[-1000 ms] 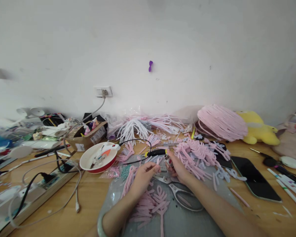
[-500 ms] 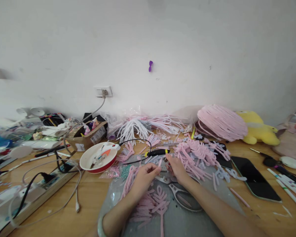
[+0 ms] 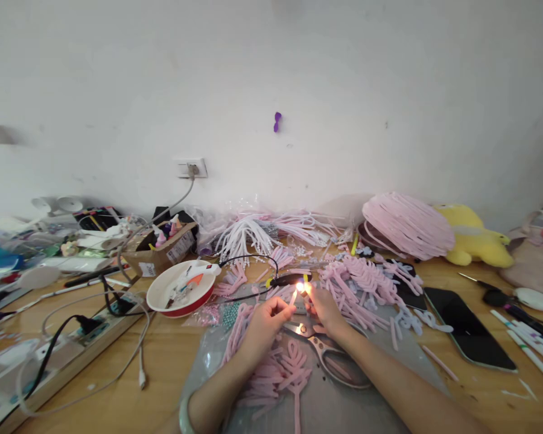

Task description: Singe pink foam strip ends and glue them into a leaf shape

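Note:
My left hand [image 3: 263,325] pinches a short pink fuzzy stem [image 3: 293,296] and holds its tip up. My right hand [image 3: 326,310] is closed round a lighter, mostly hidden in the fingers. A small bright flame [image 3: 301,287] burns between the two hands, right at the tip of the stem. Both hands hover over a grey plastic sheet [image 3: 344,407]. Below them lie metal scissors [image 3: 332,355] and several pink leaf-shaped pieces [image 3: 280,371].
A heap of pink stems [image 3: 362,283] lies right of the hands, a red bowl with a glue gun [image 3: 181,289] to the left. A power strip [image 3: 49,361] and cables cover the left side. A phone [image 3: 468,328], pens [image 3: 529,343] and a yellow plush toy [image 3: 473,238] are on the right.
A flame has lit up at my right hand. My left hand has brought the pink stem's tip up to it. Both hands stay in nearly the same place.

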Available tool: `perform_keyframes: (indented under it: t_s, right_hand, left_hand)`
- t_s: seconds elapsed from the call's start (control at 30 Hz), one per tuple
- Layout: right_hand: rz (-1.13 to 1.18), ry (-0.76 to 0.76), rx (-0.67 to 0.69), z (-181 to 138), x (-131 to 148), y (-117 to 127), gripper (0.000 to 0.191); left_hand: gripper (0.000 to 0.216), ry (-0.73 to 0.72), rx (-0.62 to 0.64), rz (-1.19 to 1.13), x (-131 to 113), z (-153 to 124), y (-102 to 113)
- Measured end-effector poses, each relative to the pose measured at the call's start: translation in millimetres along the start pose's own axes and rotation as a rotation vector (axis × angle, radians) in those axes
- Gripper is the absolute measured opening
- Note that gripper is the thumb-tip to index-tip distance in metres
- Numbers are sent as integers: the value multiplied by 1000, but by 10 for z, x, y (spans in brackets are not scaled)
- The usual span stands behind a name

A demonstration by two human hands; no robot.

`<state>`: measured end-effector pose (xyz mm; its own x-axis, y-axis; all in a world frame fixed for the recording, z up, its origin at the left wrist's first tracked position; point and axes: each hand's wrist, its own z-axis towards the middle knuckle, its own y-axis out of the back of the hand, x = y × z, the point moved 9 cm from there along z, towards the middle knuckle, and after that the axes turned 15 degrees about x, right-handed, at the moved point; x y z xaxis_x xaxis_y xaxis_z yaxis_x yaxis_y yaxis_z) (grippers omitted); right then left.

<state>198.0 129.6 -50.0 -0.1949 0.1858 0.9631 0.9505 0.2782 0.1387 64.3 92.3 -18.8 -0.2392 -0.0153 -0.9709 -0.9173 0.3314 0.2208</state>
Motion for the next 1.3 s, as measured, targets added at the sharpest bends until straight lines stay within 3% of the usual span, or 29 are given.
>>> perform_keyframes:
  t_s: [0.6, 0.87, 1.07, 1.3]
  right_hand:
    - [40, 36, 71, -7, 41, -54, 48]
    - [341, -79, 70, 24, -121, -50, 53]
    - [577, 175, 246, -38, 101, -254, 29]
    - [718, 173, 430, -123, 132, -465, 25]
  left_hand:
    - [26, 15, -15, 31, -70, -31, 6]
    - [26, -12, -7, -15, -52, -17, -3]
    - [24, -75, -37, -59, -111, -27, 34]
    - [27, -153, -109, -289, -10, -26, 98]
